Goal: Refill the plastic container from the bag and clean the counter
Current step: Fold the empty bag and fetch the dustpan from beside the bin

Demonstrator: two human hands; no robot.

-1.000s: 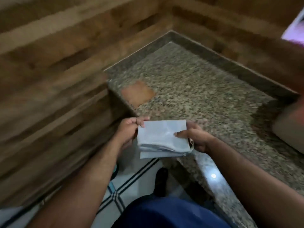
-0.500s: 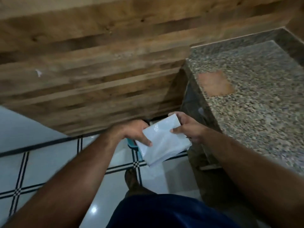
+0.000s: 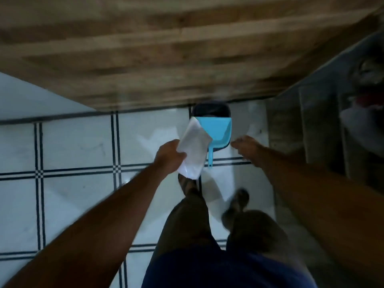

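Above the white dark-lined floor tiles (image 3: 68, 146), the left hand (image 3: 169, 155) grips the folded white plastic bag (image 3: 192, 150), apparently for disposal, while the right hand (image 3: 246, 145) reaches empty, fingers loose, toward the blue plastic dustpan (image 3: 218, 129) beyond.

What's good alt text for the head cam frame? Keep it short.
Looking down at a tiled floor, a person's left hand grips a folded white bag above a blue dustpan that lies across a dark bin by a wood-panelled wall. The right hand reaches toward the dustpan, holding nothing. The image is dim and blurred.
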